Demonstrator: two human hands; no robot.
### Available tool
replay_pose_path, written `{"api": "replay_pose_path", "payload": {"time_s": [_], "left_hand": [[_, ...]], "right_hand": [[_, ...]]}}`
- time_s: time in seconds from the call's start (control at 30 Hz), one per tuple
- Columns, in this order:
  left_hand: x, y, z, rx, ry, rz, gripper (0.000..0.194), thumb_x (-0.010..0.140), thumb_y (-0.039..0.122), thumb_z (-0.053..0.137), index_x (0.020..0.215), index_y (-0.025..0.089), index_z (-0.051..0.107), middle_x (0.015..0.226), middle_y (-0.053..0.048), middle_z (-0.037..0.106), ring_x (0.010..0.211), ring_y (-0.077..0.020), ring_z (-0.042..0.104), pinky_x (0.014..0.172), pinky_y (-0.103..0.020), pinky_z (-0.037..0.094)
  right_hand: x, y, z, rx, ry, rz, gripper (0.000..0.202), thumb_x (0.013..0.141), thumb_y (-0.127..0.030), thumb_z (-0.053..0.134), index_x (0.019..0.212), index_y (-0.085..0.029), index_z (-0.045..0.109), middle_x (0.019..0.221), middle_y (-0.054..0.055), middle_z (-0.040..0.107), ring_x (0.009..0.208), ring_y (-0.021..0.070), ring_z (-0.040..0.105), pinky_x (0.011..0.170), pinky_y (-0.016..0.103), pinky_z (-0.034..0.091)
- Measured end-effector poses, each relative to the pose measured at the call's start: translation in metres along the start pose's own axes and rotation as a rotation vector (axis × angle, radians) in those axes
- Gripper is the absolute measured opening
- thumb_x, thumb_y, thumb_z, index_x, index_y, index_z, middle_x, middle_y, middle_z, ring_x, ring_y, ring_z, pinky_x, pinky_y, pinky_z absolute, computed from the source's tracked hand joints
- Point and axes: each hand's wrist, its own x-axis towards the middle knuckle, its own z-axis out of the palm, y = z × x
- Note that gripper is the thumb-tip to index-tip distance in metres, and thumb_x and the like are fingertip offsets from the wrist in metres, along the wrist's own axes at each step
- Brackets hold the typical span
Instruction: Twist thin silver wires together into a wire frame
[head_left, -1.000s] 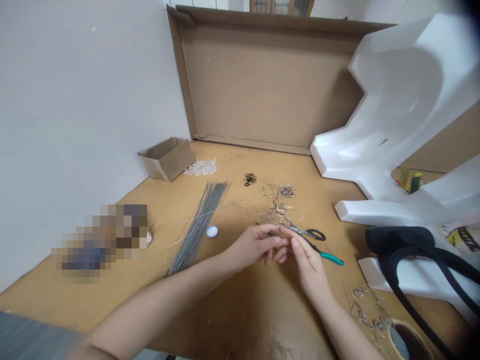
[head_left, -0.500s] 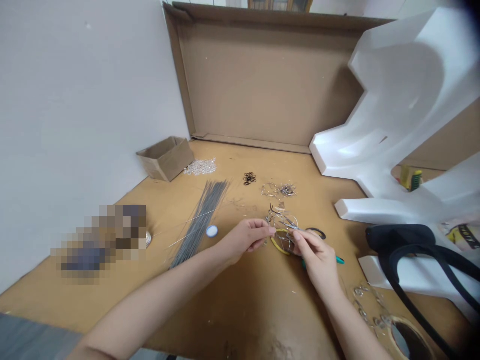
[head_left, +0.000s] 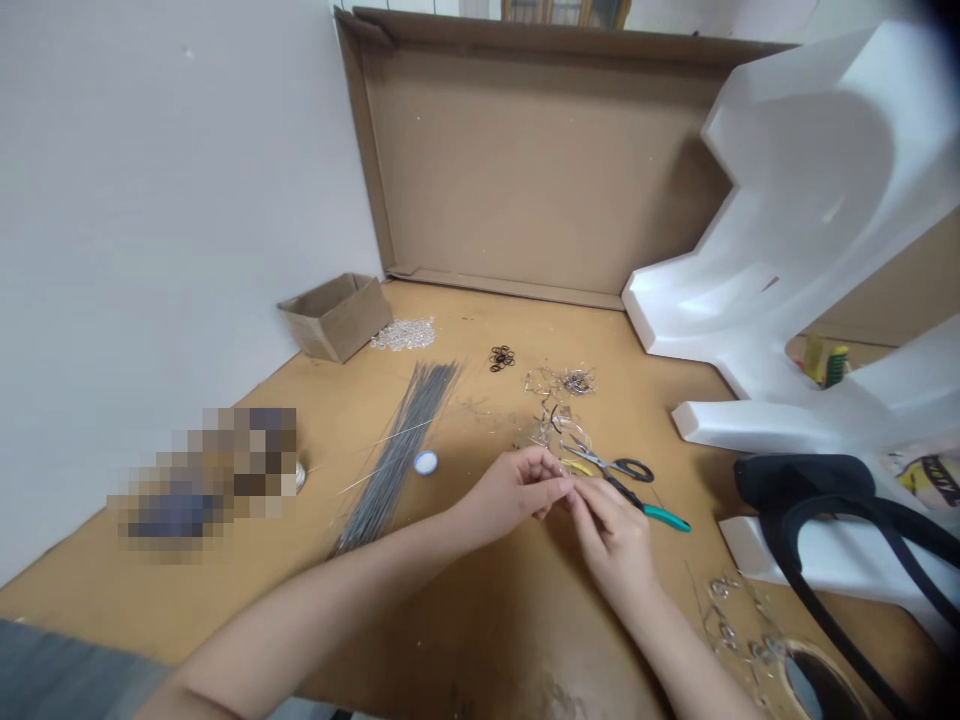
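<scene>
My left hand (head_left: 517, 487) and my right hand (head_left: 611, 525) meet fingertip to fingertip over the table, both closed in a pinch. Whatever lies between the fingertips is too small to make out. Just beyond them are scissors (head_left: 611, 463) with black handles and a tool with a teal handle (head_left: 666, 517), partly covered by my right hand. A bit of yellow (head_left: 576, 466) shows behind the fingers. Thin bent wire pieces (head_left: 555, 425) lie tangled past my fingertips. Left of my left hand is a small round white lid with a blue rim (head_left: 425, 462).
A bundle of straight grey wires (head_left: 409, 440) lies to the left. Farther back are a small cardboard box (head_left: 337, 318), clear rings (head_left: 405, 333), black rings (head_left: 502, 358) and a wire pile (head_left: 577, 381). White foam (head_left: 795, 230) and a black strap (head_left: 787, 545) stand right.
My hands have come together, the right one moving left and slightly down. The scissors and teal handle are now more exposed. The view has shifted slightly.
</scene>
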Motion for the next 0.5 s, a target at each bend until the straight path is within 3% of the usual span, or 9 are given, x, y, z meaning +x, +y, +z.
{"api": "replay_pose_path", "payload": {"time_s": [0.1, 0.23, 0.5], "left_hand": [[-0.001, -0.002, 0.003, 0.157, 0.078, 0.073, 0.018, 0.077, 0.032, 0.058, 0.081, 0.015, 0.054, 0.070, 0.000, 0.056, 0.061, -0.0095, 0.048, 0.058, -0.021, 0.038], [-0.005, -0.003, 0.004, 0.454, 0.165, 0.152, 0.010, 0.081, 0.026, 0.049, 0.085, 0.018, 0.055, 0.069, 0.001, 0.058, 0.062, -0.0113, 0.050, 0.059, -0.021, 0.036], [-0.007, 0.000, -0.001, 0.807, 0.225, 0.129, 0.009, 0.076, 0.021, 0.051, 0.083, 0.022, 0.057, 0.054, 0.004, 0.051, 0.050, -0.0119, 0.045, 0.054, -0.023, 0.030]], "right_hand": [[-0.002, 0.002, 0.002, -0.002, -0.003, -0.010, 0.030, 0.086, -0.015, 0.044, 0.110, -0.020, 0.061, 0.100, 0.010, 0.067, 0.092, 0.0212, 0.062, 0.080, 0.036, 0.052], [-0.005, 0.001, 0.006, -0.014, -0.024, -0.009, 0.035, 0.086, -0.013, 0.041, 0.117, -0.018, 0.057, 0.105, 0.012, 0.065, 0.097, 0.0219, 0.061, 0.083, 0.036, 0.051], [-0.006, -0.001, 0.012, 0.054, -0.068, 0.045, 0.029, 0.087, -0.017, 0.041, 0.106, -0.020, 0.062, 0.091, 0.010, 0.065, 0.084, 0.0210, 0.062, 0.072, 0.033, 0.052]]}}
